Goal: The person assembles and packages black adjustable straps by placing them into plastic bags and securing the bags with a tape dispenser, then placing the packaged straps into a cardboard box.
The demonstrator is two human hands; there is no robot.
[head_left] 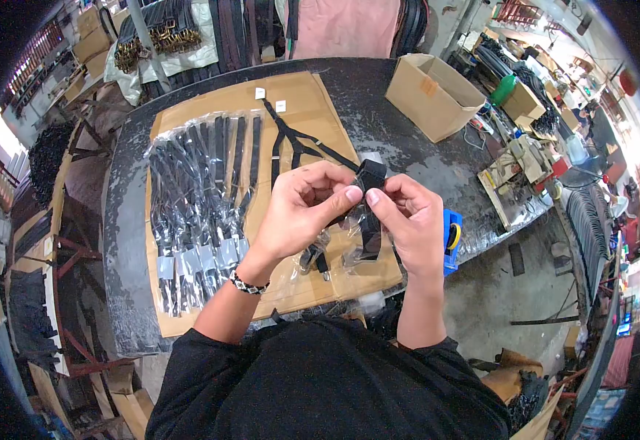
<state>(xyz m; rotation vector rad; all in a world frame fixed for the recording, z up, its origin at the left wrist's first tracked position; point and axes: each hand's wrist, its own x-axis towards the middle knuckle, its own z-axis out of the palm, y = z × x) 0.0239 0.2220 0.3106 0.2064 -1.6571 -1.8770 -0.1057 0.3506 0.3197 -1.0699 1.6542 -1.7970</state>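
Between both hands, a black suspender strap (371, 172) is bent into a loop, its lower length hanging beside clear plastic. My left hand (306, 205) pinches it with thumb and forefinger. From the other side, my right hand (409, 224) is closed on the same strap, the thumbs almost meeting. Behind my hands, a Y-shaped pair of black suspenders (283, 130) lies spread on a cardboard sheet (224, 97). Left of them lie several bagged black suspenders (195, 213) in a row, with pale tags near their lower ends. Clear plastic and metal clips show under my hands.
A cardboard box (437, 99) stands open at the back right of the dark table (133, 279). A blue tape dispenser (452, 242) sits right of my right hand. Farther right is a small machine (518, 172). Belts with buckles (158, 44) hang behind the table.
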